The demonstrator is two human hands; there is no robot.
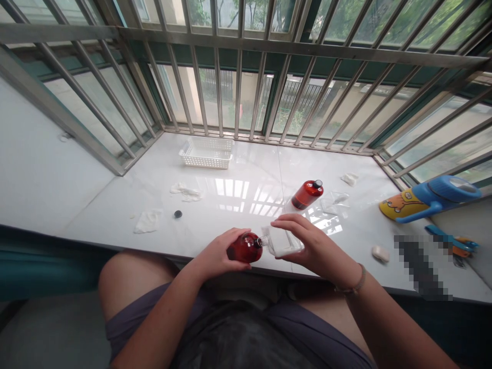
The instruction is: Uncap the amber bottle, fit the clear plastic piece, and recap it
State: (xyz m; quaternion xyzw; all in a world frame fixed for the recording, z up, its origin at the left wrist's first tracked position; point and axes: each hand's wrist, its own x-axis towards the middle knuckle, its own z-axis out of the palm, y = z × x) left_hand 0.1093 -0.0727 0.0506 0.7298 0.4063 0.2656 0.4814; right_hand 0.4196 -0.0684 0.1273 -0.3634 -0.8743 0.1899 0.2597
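Observation:
My left hand (pixel 221 256) is wrapped round a red bottle (pixel 246 248) near the front edge of the sill. In my right hand (pixel 311 243) lies a clear bottle (pixel 282 243) with a white label, tipped on its side. Its threaded neck meets the mouth of the red bottle; whether liquid is passing between them I cannot tell. A loose black cap (pixel 178 214) rests to the left on the white surface. Beyond my right hand stands a second red bottle (pixel 306 195), its black cap on.
A white plastic basket (pixel 207 155) sits at the back left. Crumpled tissues (pixel 149 221) and a clear plastic piece (pixel 334 203) lie about. At the right are a blue and yellow flask (pixel 423 200), a small pale block (pixel 380 253) and blue-orange tools (pixel 453 241). Metal bars (pixel 238 92) front the window.

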